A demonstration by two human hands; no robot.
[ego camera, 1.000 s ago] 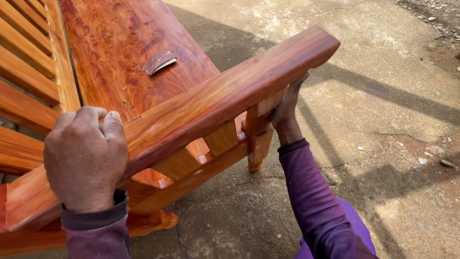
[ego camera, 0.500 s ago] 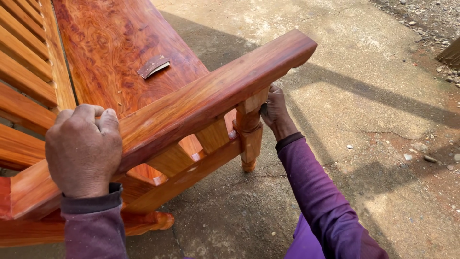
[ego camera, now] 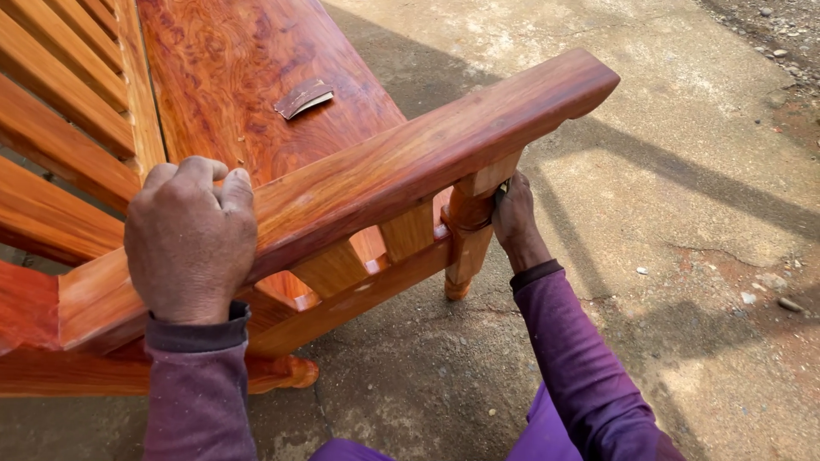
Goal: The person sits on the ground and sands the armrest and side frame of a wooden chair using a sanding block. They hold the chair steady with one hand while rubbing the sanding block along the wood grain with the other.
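Your right hand (ego camera: 515, 218) has dropped from under the armrest (ego camera: 410, 171) to the front post (ego camera: 465, 235), fingers closed on a small dark scrap, probably sandpaper; rubbing has moved downward. Your left hand (ego camera: 192, 243), at 9 o'clock, stays clenched over the armrest.

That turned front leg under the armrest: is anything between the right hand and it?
Nothing visible. The right hand presses directly against the reddish turned wooden front leg, apparently with a small dark scrap under its fingers. The left hand grips the broad polished wooden armrest.
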